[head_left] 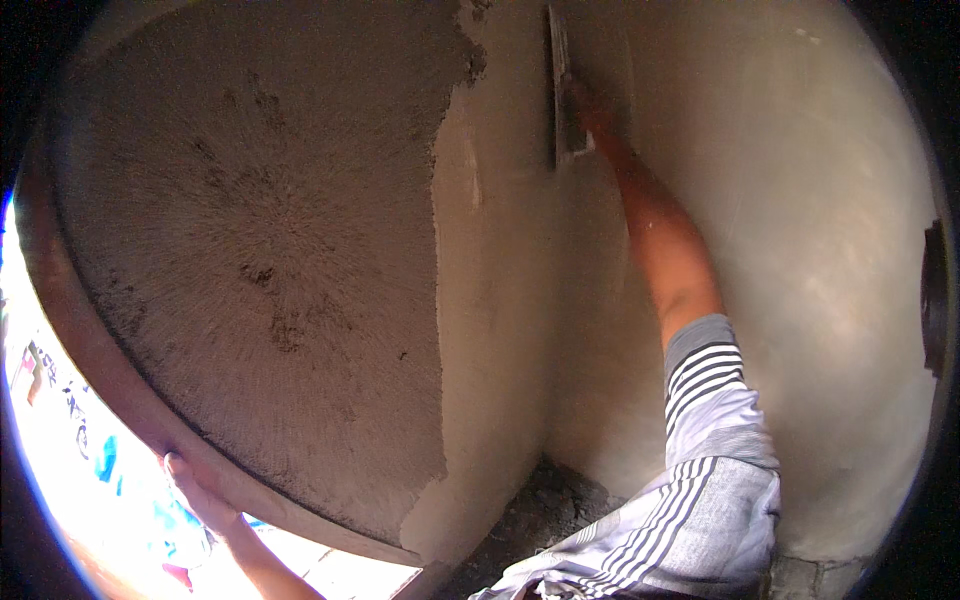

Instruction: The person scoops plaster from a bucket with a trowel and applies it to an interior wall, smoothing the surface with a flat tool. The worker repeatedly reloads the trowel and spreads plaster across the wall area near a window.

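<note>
Gripping a trowel [560, 85], right hand [588, 108] curled, blade [557, 60] just left of it, left hand [204, 500], grip unclear

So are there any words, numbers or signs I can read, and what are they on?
None that I can read. The sleeve shows only stripes, the rough wall no letters. The trowel in the right hand is too dim to check, the bright things outside too blurred.

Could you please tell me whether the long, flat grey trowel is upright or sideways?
Upright: the long, flat grey trowel runs lengthwise up and down the picture, held in the person's right hand.
</note>
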{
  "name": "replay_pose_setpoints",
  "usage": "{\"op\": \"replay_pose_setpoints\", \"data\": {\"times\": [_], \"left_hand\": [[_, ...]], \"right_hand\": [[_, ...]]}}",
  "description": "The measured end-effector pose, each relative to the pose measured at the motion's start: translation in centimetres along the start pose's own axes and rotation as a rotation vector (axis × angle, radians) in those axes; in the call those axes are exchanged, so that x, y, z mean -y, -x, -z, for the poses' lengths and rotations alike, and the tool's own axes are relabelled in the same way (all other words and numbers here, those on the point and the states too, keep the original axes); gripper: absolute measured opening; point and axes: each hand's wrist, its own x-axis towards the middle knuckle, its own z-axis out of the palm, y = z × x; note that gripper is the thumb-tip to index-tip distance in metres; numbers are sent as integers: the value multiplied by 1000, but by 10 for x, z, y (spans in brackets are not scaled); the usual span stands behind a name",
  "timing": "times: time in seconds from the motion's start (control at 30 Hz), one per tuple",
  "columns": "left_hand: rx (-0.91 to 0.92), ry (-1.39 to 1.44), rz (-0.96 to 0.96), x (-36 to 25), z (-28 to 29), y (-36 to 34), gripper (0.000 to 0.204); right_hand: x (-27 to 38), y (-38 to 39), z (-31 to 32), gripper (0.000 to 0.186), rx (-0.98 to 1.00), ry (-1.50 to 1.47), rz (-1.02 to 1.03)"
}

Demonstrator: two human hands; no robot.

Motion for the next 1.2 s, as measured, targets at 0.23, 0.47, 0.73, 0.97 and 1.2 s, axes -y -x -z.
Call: {"op": "replay_pose_setpoints", "data": {"times": [0.23, 0.47, 0.73, 0.97, 1.2], "left_hand": [[-30, 35, 46, -7, -5, 9, 84], [117, 263, 60, 5, 10, -6, 78], [80, 303, 81, 6, -14, -11, 71], [114, -42, -26, -7, -19, 3, 80], [24, -174, -36, -16, -13, 2, 79]], "right_hand": [[92, -69, 19, 65, -61, 241, 337], [143, 42, -16, 63, 91, 340, 566], [-6, 73, 22, 58, -55, 13, 45], [-34, 73, 17, 49, -66, -76, -11], [94, 159, -10, 36, 330, -95, 222]]}}
